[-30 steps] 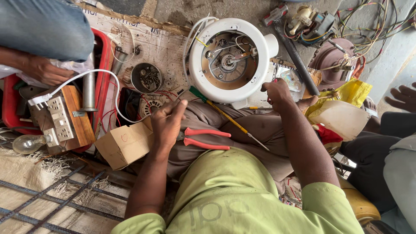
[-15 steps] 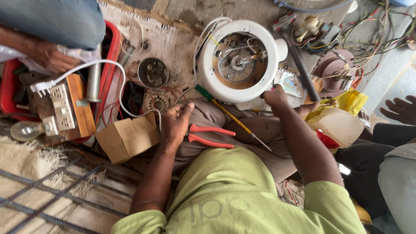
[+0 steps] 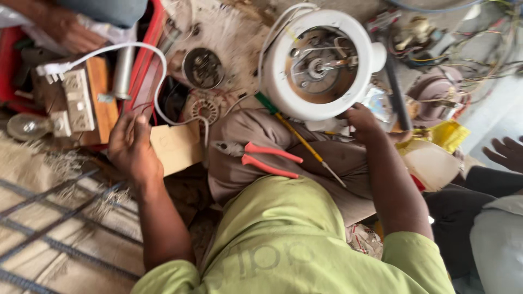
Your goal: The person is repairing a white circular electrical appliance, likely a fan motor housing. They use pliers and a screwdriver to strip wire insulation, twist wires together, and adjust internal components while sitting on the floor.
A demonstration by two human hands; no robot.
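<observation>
While right hand (image 3: pixel 359 121) steadies white casing (image 3: pixel 283 81), left hand (image 3: pixel 131 144) touches cardboard box (image 3: pixel 177 146).

**Layout around the fan housing**

The fan housing (image 3: pixel 321 65) stands beyond the lap. The pliers (image 3: pixel 261 158) and screwdriver (image 3: pixel 297 139) lie on the lap, nearer than the housing. The cardboard box (image 3: pixel 177 146) sits left of it; the socket board (image 3: pixel 81 98) farther left.
</observation>
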